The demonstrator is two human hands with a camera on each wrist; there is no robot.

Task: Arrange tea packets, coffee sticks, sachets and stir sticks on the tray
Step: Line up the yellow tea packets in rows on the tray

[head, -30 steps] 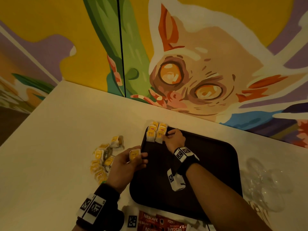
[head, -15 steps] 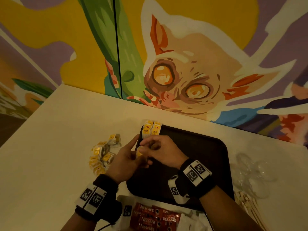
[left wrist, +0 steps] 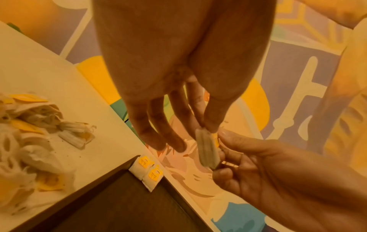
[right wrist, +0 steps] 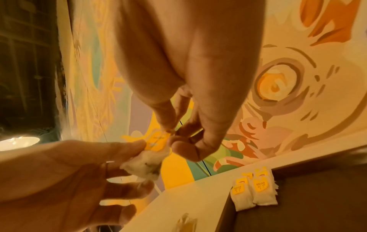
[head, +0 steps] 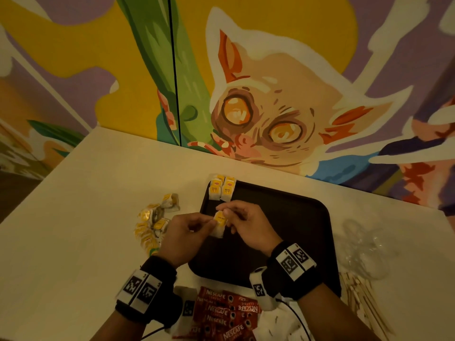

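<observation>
On the pale table (head: pixel 73 217), above the tray (head: pixel 283 217), my left hand (head: pixel 182 232) and right hand (head: pixel 248 225) both pinch one tea packet (head: pixel 219 221), probably to straighten it for the row (head: pixel 221 189).

My head camera looks down from high up at the table (head: pixel 73 217) and painted wall (head: pixel 270 70). My two wrist cameras sit very close, looking along each hand. All three show the tea bag (head: pixel 219 221) near the middle and the tray (head: pixel 283 230) corner.
</observation>
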